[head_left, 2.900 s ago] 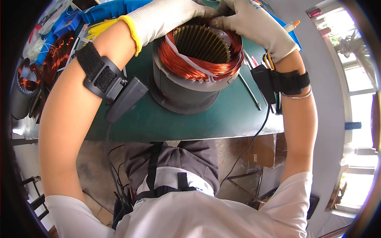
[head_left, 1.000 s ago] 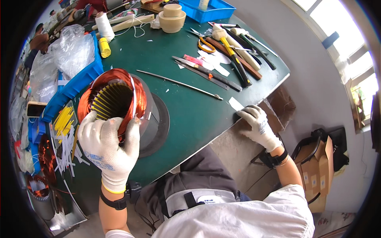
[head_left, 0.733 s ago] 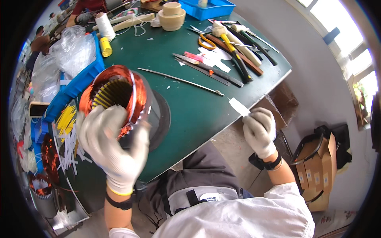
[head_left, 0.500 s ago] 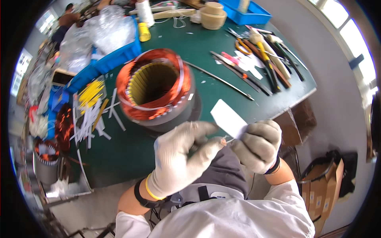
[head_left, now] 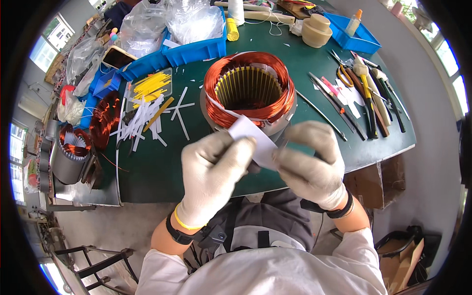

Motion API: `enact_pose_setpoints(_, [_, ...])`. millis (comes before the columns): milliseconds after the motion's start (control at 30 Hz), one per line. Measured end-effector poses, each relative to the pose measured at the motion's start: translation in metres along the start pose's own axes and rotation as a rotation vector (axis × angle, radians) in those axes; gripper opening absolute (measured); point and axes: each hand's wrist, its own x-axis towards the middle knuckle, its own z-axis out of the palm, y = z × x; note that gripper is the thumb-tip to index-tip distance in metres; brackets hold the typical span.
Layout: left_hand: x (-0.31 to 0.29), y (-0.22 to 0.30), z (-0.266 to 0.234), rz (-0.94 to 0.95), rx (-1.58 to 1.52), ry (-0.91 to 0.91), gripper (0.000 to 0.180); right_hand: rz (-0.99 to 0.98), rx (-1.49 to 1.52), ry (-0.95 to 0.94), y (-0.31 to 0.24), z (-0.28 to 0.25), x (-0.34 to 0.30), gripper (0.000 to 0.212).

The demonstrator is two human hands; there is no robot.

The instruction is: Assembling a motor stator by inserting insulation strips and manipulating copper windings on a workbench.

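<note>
A small white sheet of stiff paper or card [head_left: 255, 141] is held in front of me, tilted. My left hand [head_left: 211, 172], in a pale knitted glove, pinches its left part with the thumb on top. Close to its right end is my gloved right hand [head_left: 314, 164], slightly blurred. Its fingers are spread from the thumb, and the tip nearest the sheet appears to touch its edge. Just beyond stands a motor stator [head_left: 285, 115] with a ring of copper windings [head_left: 216, 83] and yellow slot liners inside; the sheet overlaps its near rim.
White strips [head_left: 140, 118] and yellow strips [head_left: 150, 86] lie left on the green table [head_left: 162, 182]. Blue bins [head_left: 199, 51] with clear plastic bags stand behind. Hammers [head_left: 366, 93], scissors [head_left: 342, 76] and a long rod [head_left: 322, 115] lie right. Another wound stator [head_left: 71, 157] stands far left.
The sheet has passed from my right hand's grip into my left hand's pinch. My right hand's fingers have spread. The view has shifted, so the table and stator appear farther right.
</note>
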Motion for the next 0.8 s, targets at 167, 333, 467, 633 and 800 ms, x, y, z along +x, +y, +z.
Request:
enact_pose_setpoints(167, [0.023, -0.006, -0.011, 1.143, 0.738, 0.212, 0.047, 0.176, 0.222, -0.101, -0.005, -0.006, 0.007, 0.025])
enact_pose_setpoints(333, [0.027, 0.013, -0.052, 0.982, 0.972, 0.051, 0.020, 0.104, 0.187, -0.125, 0.013, -0.002, 0.039, 0.019])
enact_pose_setpoints(467, [0.081, 0.041, -0.089, 0.266, 0.829, 0.127, 0.024, 0.475, 0.275, -0.180, 0.095, -0.003, 0.089, 0.039])
enact_pose_setpoints(633, [0.113, 0.040, -0.106, -0.042, 0.738, -0.173, 0.039, 0.724, 0.890, -0.525, 0.146, 0.037, 0.067, 0.065])
enact_pose_setpoints(800, [0.138, 0.048, -0.073, -0.111, 0.760, -0.390, 0.037, 0.778, 0.926, -0.341, 0.138, 0.038, 0.056, 0.059])
